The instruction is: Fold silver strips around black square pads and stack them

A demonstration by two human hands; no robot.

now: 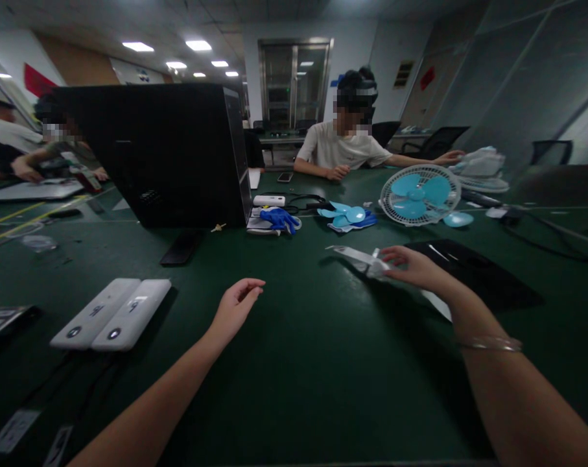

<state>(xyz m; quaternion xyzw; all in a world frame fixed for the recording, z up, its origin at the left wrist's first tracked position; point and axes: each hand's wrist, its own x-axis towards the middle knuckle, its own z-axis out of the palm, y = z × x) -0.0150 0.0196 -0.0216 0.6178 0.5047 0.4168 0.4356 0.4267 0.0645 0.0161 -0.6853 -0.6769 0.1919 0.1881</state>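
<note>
My right hand (408,266) grips a thin white folded piece (364,259) by its right end, just above the table. Its exact kind is hard to make out; a long flat flap points left. Under that hand lies a white sheet (437,305), partly covered by my wrist, beside a flat black panel (483,272). My left hand (238,301) hovers over the green table (294,370) with loosely curled fingers, thumb and fingertips close together and nothing seen in them.
Two white power banks (111,314) with cables lie at left. Behind them are a black phone-like slab (179,248) and a large black computer case (162,155). Blue gloves (279,220), loose blue fan blades (342,214) and a caged fan (420,194) line the far side. A co-worker (345,139) sits opposite.
</note>
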